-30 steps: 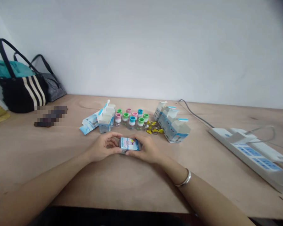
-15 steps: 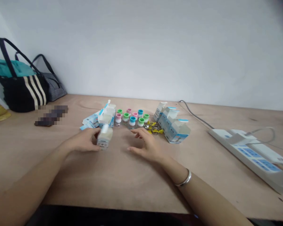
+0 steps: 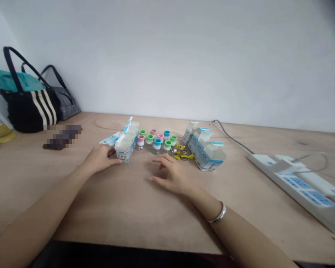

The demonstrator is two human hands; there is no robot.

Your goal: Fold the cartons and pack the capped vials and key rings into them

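My left hand [image 3: 100,158] is curled against the left side of a small white and blue box [image 3: 124,149], thumb at its base. The box stands upright with its flap open, at the near end of a short row of like boxes [image 3: 131,130]. My right hand [image 3: 171,174] hovers open just above the wooden table [image 3: 145,212], fingers spread, holding nothing; a silver bangle sits on that wrist. Just beyond both hands stand several small glass vials [image 3: 157,140] with green, pink and blue caps.
A second cluster of open boxes [image 3: 208,150] lies right of the vials, with yellow and metal bits [image 3: 182,152] beside it. Flat leaflets [image 3: 110,139] lie behind my left hand. A white power strip [image 3: 296,178] runs along the right. Striped bags [image 3: 30,102] stand far left.
Both hands held the box in front of me; my left hand then carried it left and forward and stood it in the row. My right hand let go and opened.
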